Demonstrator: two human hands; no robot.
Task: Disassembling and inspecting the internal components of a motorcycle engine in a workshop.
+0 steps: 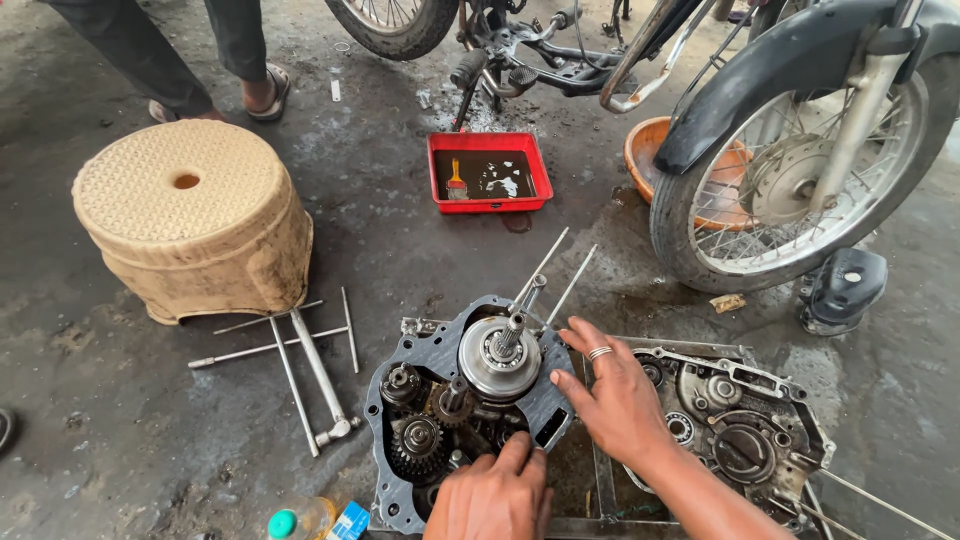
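The open engine case lay on the floor beside the stool; the left hand pressed its lower gasket edge with fingers curled, the right hand rested open-fingered against its right rim.

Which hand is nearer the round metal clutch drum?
Right. The right hand has fingertips at the clutch drum; the left hand sits lower, on the gasket edge.

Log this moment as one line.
left hand: on gasket edge | right hand: fingers beside clutch | engine case: open, gears showing | cover: right of case
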